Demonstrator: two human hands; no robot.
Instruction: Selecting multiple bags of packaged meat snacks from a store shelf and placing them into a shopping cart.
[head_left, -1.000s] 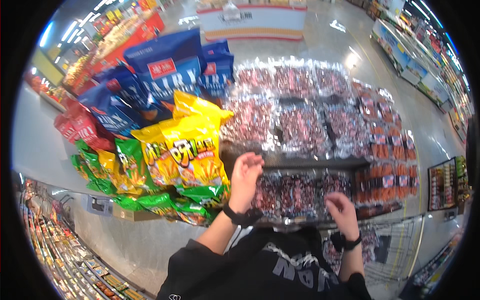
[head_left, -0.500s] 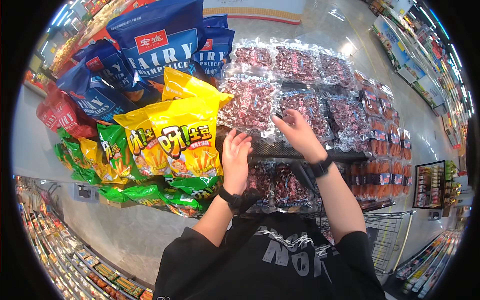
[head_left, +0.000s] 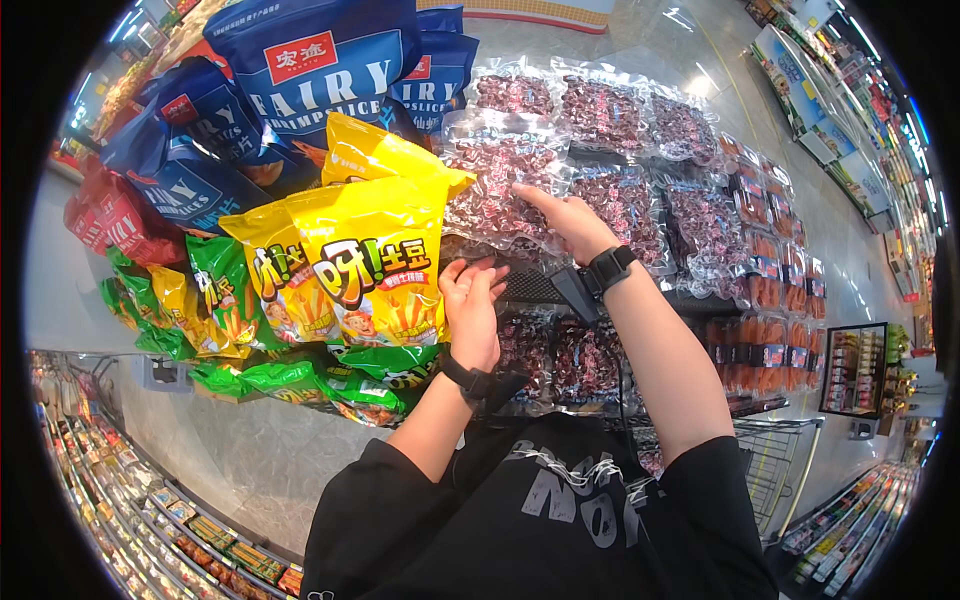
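A clear plastic packet of small dark-red pieces lies on top of the display, left of similar packets. My right hand reaches over its right side, fingers stretched out, one fingertip at the packet's surface. At the packet's near edge is my left hand, palm up with loosely bent fingers and nothing visibly gripped. Beside that hand, on its left, stands a puffed yellow snack bag. Both wrists wear black bands.
Blue snack bags rise at the far left, with green bags lower down. More dark-red packets and trays of orange-brown food fill the right. A wire cart stands at the near right.
My right hand has moved left and onto the clear packet. My left hand stays near the packet's front edge, its fingers a little more bent. The view has shifted slightly.
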